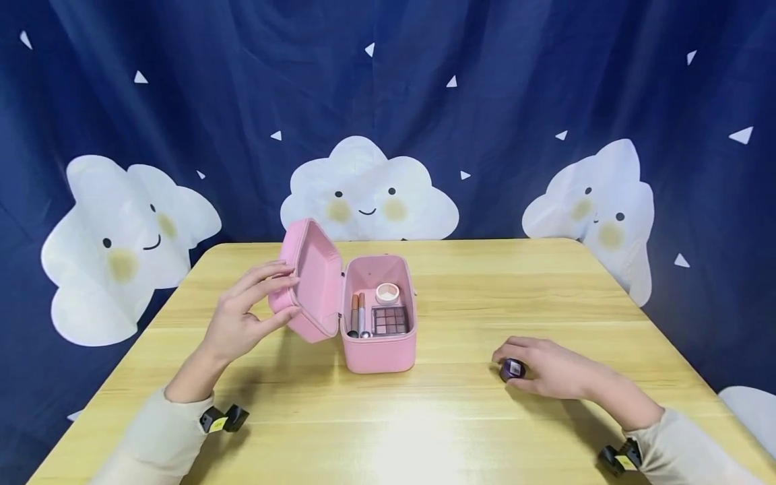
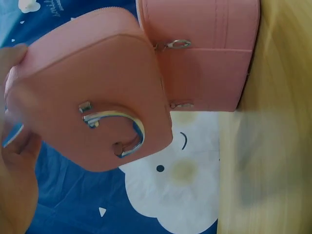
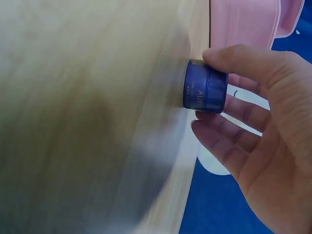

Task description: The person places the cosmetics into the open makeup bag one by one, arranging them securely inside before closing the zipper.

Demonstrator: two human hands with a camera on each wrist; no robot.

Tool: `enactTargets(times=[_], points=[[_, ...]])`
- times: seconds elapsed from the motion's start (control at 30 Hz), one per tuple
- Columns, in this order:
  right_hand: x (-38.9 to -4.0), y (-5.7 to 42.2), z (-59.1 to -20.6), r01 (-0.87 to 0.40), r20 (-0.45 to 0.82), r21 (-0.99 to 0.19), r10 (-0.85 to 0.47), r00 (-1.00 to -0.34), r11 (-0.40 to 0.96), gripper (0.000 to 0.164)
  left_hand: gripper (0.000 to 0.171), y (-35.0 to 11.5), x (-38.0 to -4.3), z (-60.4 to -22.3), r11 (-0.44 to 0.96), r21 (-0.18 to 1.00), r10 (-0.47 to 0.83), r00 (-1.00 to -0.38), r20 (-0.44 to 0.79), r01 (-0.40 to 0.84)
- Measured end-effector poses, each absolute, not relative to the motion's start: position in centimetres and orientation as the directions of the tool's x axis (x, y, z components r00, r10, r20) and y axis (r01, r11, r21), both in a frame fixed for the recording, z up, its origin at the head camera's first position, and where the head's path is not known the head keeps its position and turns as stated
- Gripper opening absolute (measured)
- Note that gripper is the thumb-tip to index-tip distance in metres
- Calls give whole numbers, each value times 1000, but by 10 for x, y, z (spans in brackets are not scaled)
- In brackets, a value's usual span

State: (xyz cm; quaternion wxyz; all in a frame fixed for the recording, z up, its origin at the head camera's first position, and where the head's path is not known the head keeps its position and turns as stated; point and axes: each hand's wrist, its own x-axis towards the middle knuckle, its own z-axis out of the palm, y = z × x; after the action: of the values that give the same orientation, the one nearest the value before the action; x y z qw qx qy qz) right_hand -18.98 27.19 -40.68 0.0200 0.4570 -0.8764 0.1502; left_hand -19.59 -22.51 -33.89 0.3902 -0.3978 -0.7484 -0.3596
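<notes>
At the table's middle stands a pink cosmetic case (image 1: pixel 379 356), its hinged lid (image 1: pixel 316 276) swung out to the left. My left hand (image 1: pixel 239 320) grips the lid's outer edge, fingers spread along it and the thumb lower down. On the lid's outside, the left wrist view shows a curved carry handle (image 2: pixel 139 127). Over to the right, my right hand (image 1: pixel 554 370) pinches a small purple-blue cream jar (image 3: pixel 204 87) between thumb and fingers, low at the tabletop. Inside the case lie an eyeshadow palette (image 1: pixel 390 320), a round compact (image 1: pixel 387 292) and two slim tubes (image 1: pixel 362 313).
The light wooden table (image 1: pixel 461 431) spreads around the case and both hands. Behind it hangs a dark blue curtain (image 1: pixel 370 87) with white clouds and triangles. Each cuff carries a black wrist camera, such as the left one (image 1: pixel 224 419).
</notes>
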Motion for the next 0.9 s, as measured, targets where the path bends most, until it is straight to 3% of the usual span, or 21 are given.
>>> enactTargets(times=[0.2,0.33,0.7,0.9], points=[[-185,272,-405,-766,110,-253,-769,-630,591,34,49,-226,-190,-345,512,322,250,-497,831,796],[-186,271,-404,-777,134,-236,-773,-620,583,32,47,-228,-185,-344,581,341,248,-560,790,739],[-204,248,-388,-849,344,-152,-778,-526,507,33,50,-237,-185,-333,603,297,352,-581,733,740],[-216,229,-374,-843,354,-147,-768,-534,518,37,53,-239,-184,-332,608,299,355,-589,726,735]])
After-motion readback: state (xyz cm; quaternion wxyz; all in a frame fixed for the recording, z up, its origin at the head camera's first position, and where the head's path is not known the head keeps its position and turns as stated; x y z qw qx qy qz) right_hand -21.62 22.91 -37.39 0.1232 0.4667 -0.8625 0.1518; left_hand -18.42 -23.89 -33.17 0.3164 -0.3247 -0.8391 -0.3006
